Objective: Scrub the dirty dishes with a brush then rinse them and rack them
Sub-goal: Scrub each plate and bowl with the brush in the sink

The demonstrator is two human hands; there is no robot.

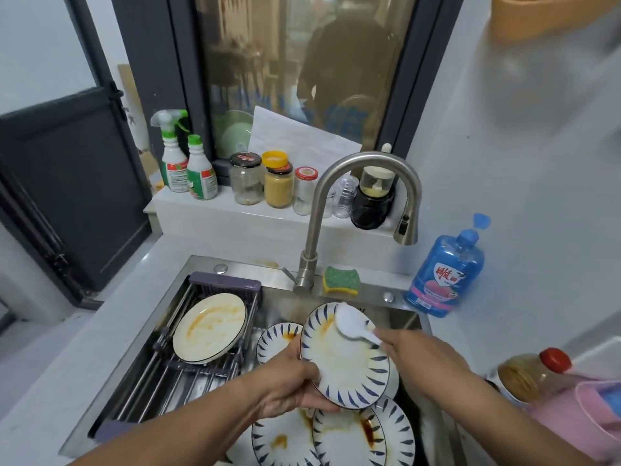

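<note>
My left hand [289, 381] grips the lower left rim of a white plate with blue dashes [346, 361], tilted above the sink. My right hand [413, 351] holds a white brush [351, 326] by its handle, its head pressed on the plate's upper part, near an orange-brown smear. Several more stained blue-dash plates [342, 438] lie in the sink [408, 322] below. A cream plate with orange streaks [210, 327] leans in the steel rack [168, 368] over the sink's left half.
A curved steel faucet [336, 203] rises behind the sink, a green-yellow sponge [341, 279] beside its base. A blue detergent bottle [443, 274] stands to the right. Jars and spray bottles [183, 163] line the window ledge. A red-capped bottle [534, 375] and pink container [591, 418] sit at right.
</note>
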